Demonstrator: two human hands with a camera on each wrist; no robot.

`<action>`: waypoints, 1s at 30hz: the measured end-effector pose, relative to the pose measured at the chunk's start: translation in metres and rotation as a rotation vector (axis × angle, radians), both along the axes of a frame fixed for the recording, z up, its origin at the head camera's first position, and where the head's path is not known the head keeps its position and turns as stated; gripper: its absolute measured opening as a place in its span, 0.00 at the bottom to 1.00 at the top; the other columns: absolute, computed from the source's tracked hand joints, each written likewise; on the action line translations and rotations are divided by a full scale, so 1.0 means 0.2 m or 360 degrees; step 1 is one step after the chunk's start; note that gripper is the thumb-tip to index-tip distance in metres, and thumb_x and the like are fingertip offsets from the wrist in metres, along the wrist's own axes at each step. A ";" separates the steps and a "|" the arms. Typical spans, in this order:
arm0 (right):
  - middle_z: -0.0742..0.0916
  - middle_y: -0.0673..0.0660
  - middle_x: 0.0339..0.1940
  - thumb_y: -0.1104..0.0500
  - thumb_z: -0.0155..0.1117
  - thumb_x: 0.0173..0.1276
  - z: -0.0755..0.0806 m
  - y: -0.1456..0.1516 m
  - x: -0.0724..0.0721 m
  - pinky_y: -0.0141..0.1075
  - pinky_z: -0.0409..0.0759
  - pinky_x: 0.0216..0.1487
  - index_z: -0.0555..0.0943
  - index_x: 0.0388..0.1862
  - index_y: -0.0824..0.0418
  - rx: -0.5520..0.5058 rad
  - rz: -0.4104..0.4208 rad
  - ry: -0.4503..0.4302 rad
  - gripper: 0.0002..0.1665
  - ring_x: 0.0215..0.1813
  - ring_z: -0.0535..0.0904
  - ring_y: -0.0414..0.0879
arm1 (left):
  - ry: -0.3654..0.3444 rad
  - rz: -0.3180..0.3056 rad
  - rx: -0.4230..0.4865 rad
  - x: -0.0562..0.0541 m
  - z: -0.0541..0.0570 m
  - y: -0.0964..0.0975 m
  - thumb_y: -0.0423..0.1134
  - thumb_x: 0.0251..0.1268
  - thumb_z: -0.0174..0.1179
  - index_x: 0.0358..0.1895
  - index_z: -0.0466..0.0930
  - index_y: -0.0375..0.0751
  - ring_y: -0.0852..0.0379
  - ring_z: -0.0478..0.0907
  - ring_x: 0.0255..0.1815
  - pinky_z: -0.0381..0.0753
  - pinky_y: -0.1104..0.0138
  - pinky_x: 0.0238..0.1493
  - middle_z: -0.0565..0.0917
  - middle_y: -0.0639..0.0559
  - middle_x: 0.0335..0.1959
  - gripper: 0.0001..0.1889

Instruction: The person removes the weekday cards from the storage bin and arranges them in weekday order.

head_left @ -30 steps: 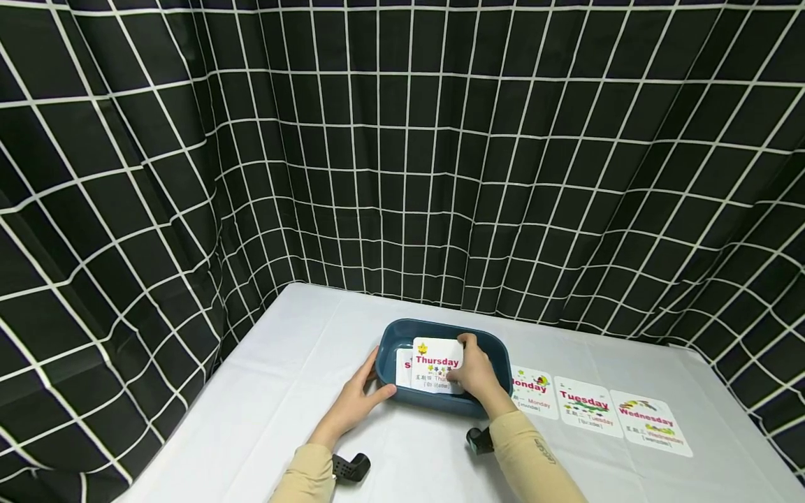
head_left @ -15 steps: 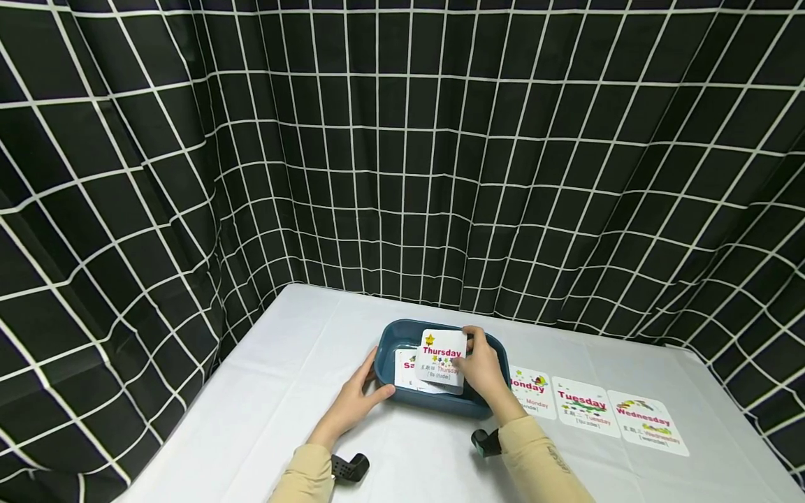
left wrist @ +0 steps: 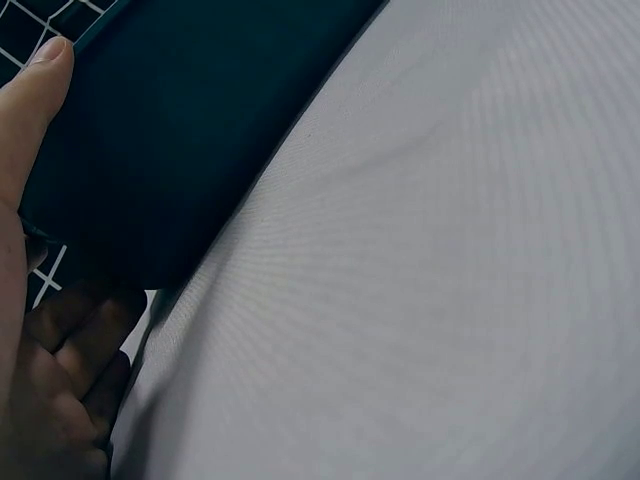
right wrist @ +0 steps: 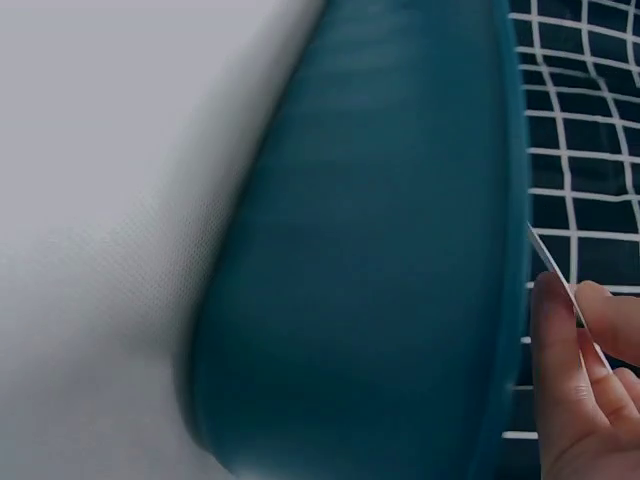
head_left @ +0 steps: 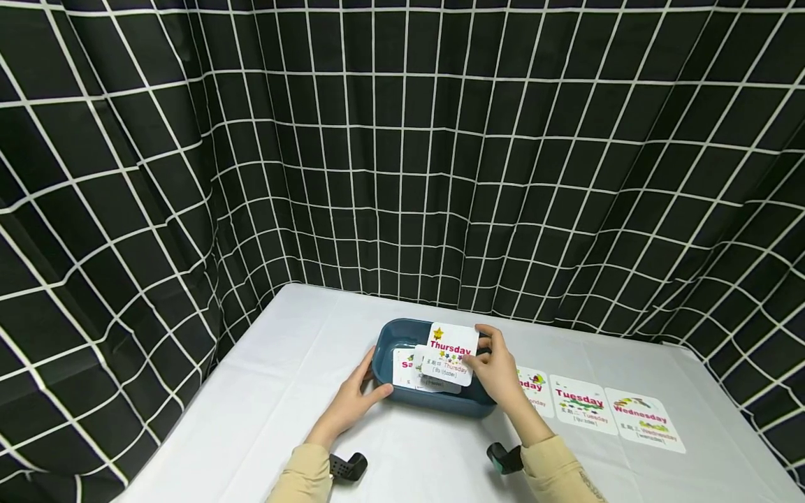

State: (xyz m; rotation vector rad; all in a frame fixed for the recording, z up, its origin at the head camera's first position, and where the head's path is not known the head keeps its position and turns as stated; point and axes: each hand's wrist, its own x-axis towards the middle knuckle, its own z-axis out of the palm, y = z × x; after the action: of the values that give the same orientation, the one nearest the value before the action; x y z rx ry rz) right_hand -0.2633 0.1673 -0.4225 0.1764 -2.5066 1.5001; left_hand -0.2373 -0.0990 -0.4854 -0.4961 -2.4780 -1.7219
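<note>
My right hand (head_left: pixel 498 367) pinches the Thursday card (head_left: pixel 451 337) by its right edge, thumb in front and fingers behind. The card is held tilted over a dark blue plastic tray (head_left: pixel 434 401). In the right wrist view this card (right wrist: pixel 551 262) appears edge-on between thumb and fingers, beside the tray wall (right wrist: pixel 370 240). Inside the tray lie a card starting "Sa" (head_left: pixel 404 368) and a partly covered card (head_left: pixel 418 376), its word hidden. My left hand (head_left: pixel 349 404) holds the tray's left end, its thumb on the near rim and its fingers round the side.
A row of cards lies on the white table (head_left: pixel 302 349) to the right: Monday (head_left: pixel 533 385), partly hidden by the right hand and wrist, then Tuesday (head_left: pixel 581 404) and Wednesday (head_left: pixel 643 420). Behind the table hangs a black curtain (head_left: pixel 402 175) with a white grid.
My right hand has lifted the Thursday card up and to the right from inside the tray, uncovering more of the cards below. The left hand stays at the tray's left end.
</note>
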 end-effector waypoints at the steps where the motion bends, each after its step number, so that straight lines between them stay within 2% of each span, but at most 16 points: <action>1: 0.76 0.64 0.43 0.73 0.63 0.58 0.01 0.00 0.01 0.32 0.80 0.28 0.59 0.65 0.65 -0.0035 0.0006 -0.0014 0.37 0.33 0.80 0.47 | -0.0002 -0.0007 0.0005 0.00 0.00 0.00 0.46 0.61 0.62 0.73 0.48 0.39 0.38 0.63 0.63 0.54 0.45 0.64 0.58 0.36 0.69 0.42; 6: 0.75 0.64 0.43 0.74 0.61 0.60 0.03 0.04 0.07 0.36 0.81 0.32 0.57 0.66 0.65 -0.0203 -0.0005 -0.0081 0.37 0.34 0.81 0.45 | -0.0016 -0.0018 0.0001 -0.01 -0.01 0.00 0.47 0.61 0.62 0.73 0.47 0.39 0.38 0.63 0.63 0.54 0.46 0.64 0.57 0.36 0.69 0.43; 13: 0.74 0.65 0.44 0.72 0.60 0.62 0.02 0.17 0.13 0.33 0.81 0.32 0.55 0.68 0.64 -0.0260 -0.0083 -0.0123 0.38 0.34 0.81 0.39 | -0.0018 0.0022 -0.0013 -0.09 -0.14 -0.02 0.50 0.59 0.62 0.74 0.46 0.47 0.42 0.63 0.64 0.54 0.46 0.64 0.57 0.41 0.70 0.44; 16: 0.74 0.65 0.45 0.71 0.60 0.62 0.01 0.23 0.15 0.34 0.81 0.33 0.54 0.68 0.65 -0.0306 -0.0116 -0.0121 0.39 0.33 0.80 0.36 | -0.0043 0.0022 -0.0014 -0.12 -0.18 -0.03 0.54 0.57 0.63 0.74 0.47 0.52 0.47 0.64 0.64 0.55 0.48 0.65 0.58 0.45 0.70 0.45; 24: 0.72 0.64 0.45 0.68 0.59 0.65 -0.01 0.37 0.22 0.31 0.80 0.32 0.51 0.69 0.66 -0.0400 -0.0246 -0.0158 0.39 0.33 0.78 0.34 | -0.0084 0.0017 -0.0028 -0.12 -0.18 -0.04 0.60 0.54 0.62 0.74 0.47 0.54 0.51 0.63 0.65 0.56 0.52 0.65 0.57 0.51 0.71 0.47; 30: 0.75 0.59 0.40 0.66 0.61 0.64 -0.03 0.45 0.26 0.30 0.80 0.32 0.52 0.69 0.65 -0.0455 -0.0333 -0.0212 0.39 0.32 0.77 0.36 | -0.0078 0.0014 -0.0034 -0.12 -0.18 -0.03 0.59 0.55 0.62 0.74 0.46 0.53 0.51 0.63 0.65 0.56 0.52 0.65 0.56 0.50 0.71 0.47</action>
State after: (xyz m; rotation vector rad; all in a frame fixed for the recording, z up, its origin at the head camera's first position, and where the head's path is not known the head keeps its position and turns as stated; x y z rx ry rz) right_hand -0.2110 0.2578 -0.4292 -0.2309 -2.2837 1.8050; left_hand -0.2617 -0.1057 -0.5223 -0.4495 -2.5302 -1.7269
